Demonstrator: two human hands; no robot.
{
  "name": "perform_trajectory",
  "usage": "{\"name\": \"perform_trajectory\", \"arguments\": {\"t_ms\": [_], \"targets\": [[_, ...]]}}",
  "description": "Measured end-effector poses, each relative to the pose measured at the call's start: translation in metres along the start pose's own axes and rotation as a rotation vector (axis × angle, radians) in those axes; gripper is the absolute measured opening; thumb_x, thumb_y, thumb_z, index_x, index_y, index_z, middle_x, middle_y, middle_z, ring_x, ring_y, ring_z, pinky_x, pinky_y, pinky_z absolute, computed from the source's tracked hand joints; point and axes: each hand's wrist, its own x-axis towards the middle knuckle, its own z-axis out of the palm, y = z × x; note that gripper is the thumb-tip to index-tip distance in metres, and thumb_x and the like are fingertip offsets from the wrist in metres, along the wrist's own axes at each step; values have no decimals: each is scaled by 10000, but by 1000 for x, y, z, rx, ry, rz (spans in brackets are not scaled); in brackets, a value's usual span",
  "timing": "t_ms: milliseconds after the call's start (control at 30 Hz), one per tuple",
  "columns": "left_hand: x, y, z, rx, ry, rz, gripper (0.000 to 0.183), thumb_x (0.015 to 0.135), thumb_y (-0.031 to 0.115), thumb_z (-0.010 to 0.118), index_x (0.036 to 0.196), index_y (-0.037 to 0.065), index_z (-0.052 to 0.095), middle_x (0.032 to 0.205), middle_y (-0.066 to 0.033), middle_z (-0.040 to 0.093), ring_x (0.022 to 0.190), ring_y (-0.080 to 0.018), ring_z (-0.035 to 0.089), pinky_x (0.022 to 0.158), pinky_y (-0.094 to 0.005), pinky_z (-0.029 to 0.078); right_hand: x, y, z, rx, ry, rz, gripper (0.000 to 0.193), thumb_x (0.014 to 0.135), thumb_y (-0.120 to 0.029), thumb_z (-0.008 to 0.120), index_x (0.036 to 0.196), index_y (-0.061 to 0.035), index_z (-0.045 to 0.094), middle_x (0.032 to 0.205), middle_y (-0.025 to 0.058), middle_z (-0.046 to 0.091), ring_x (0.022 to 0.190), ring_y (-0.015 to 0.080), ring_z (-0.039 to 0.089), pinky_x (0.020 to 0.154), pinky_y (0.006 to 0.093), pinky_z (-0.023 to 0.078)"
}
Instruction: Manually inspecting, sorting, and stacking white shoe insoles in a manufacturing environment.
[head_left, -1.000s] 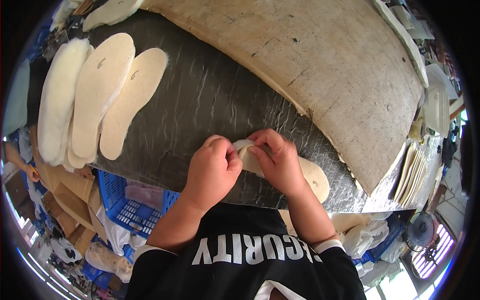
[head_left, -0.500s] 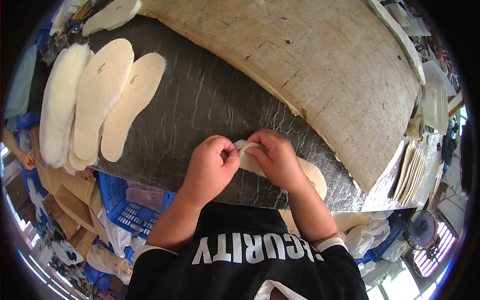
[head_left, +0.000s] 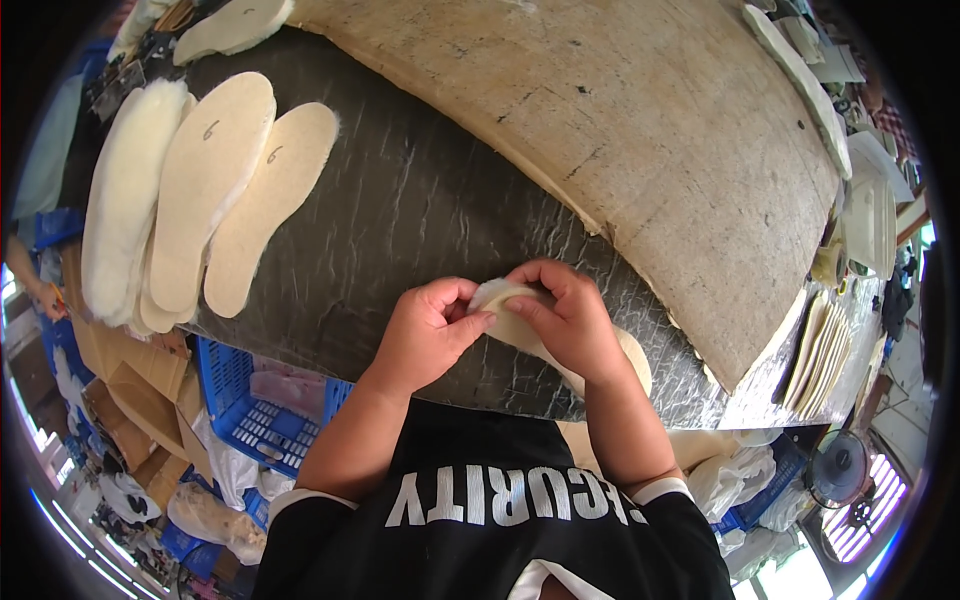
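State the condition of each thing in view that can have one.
Held insole, pinched at one end
Left hand, closed on it
Right hand, closed on it
Fleecy insole, pile up
Overlapping insoles, smooth side up
Cardboard box, open
Blue crate, open-topped
Fan, running or not unclear

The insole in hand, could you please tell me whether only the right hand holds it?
No, the left hand also pinches the end of the insole, beside the right hand.
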Motion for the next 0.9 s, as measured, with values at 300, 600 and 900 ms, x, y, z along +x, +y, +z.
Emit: {"name": "perform_trajectory", "arguments": {"t_ms": [300, 600, 900], "targets": [[-13, -6, -16, 72, -14, 189, 250, 755, -40, 714, 978, -3, 609, 1011, -56, 575, 865, -102, 534, 718, -234, 461, -27, -4, -11, -365, -36, -53, 264, 684, -126, 744, 914, -45, 644, 850, 101, 647, 795, 319, 623, 708, 385, 497], [-4, 9, -17, 340, -143, 413, 367, 643, 206, 832, 909, 19, 664, 893, -75, 640, 854, -191, 561, 748, -295, 451, -42, -11, 0, -566, 129, -415, 238, 603, -138, 743, 772, -96, 582, 738, 13, 582, 690, 212, 589, 609, 348, 446], [-6, 15, -8, 340, -163, 488, 239, 648, 8, 795, 823, 22, 634, 887, -66, 636, 811, -203, 592, 690, -277, 476, -46, -20, 6, -637, 168, -424, 222, 602, -167, 720, 762, -104, 579, 732, -5, 550, 680, 191, 567, 598, 333, 409]]}}
